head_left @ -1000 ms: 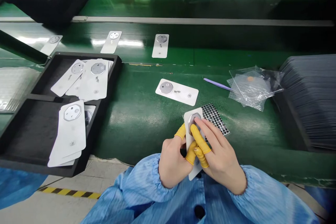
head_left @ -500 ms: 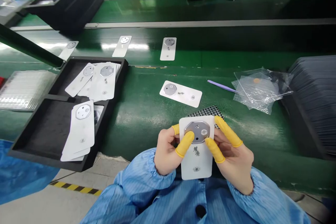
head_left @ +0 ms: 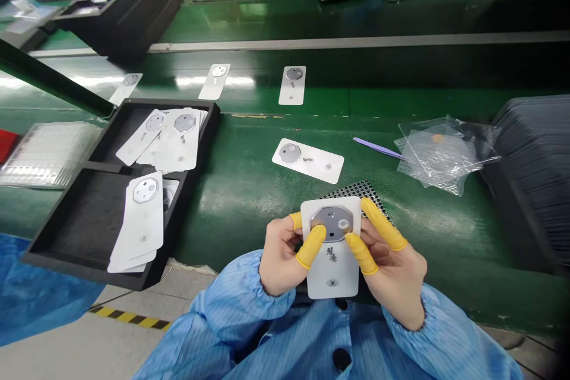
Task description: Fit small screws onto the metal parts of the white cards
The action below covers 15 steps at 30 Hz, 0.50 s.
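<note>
A: Surroundings, green bench (head_left: 249, 190)?
B: One black two-compartment tray (head_left: 93, 202) at left, holding loose white panels; the far compartment's heap (head_left: 169, 136) and the near compartment's heap (head_left: 138, 219) overlap too much for a sure count. One clear blister sheet (head_left: 44, 151) beyond the tray. Three white panels on the conveyor belt (head_left: 356, 71): left (head_left: 126, 88), middle (head_left: 215, 81), right (head_left: 293, 85). One more panel (head_left: 308, 160) lies flat on the bench, ahead of the hands. One purple tweezer (head_left: 378, 148), one crumpled clear bag (head_left: 440, 151), one stack of dark sheets (head_left: 534, 166) at far right.

A: Obstructions?
B: One perforated black mat (head_left: 356, 190), mostly hidden behind the held panel.

A: The grip?
B: Left hand (head_left: 280, 258) and right hand (head_left: 392, 267), yellow finger cots on thumbs and forefingers, both closed narrowly on one white panel (head_left: 332, 255), held upright just above the bench's near edge. Both thumbs press beside its grey octagonal plate (head_left: 333, 222).
</note>
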Available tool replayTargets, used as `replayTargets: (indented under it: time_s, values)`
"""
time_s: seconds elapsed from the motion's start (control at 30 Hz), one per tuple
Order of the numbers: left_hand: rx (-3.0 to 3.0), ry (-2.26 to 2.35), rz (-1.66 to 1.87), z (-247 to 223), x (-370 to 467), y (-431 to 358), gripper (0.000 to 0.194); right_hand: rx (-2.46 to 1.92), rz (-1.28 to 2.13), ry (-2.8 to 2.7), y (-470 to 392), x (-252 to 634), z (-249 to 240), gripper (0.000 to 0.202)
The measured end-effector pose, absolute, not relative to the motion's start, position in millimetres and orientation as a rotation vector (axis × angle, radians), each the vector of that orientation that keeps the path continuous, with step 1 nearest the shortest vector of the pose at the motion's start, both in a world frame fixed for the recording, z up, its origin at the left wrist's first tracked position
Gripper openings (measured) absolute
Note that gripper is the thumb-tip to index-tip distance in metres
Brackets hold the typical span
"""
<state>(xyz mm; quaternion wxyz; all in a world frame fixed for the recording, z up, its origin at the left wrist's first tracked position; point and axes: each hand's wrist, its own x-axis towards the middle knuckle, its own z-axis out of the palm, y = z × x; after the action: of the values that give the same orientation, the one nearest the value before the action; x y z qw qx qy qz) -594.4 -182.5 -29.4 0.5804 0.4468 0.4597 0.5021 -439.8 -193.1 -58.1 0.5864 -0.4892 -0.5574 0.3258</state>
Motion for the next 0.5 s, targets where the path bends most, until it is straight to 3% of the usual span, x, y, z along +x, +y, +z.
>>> replayTargets:
  time_s: [0.27,0.5]
  values:
    - [0.987,1.143,1.239,-32.2,-592.3,-183.8,0.024,-1.143,0.764,-1.311,-192.1,-442.0,-61.0,0.045]
    - [0.923,1.165,1.181,-29.1,-589.7,-179.5,0.031,-1.104,0.992,-1.221,-186.5,-449.7,-61.2,0.044]
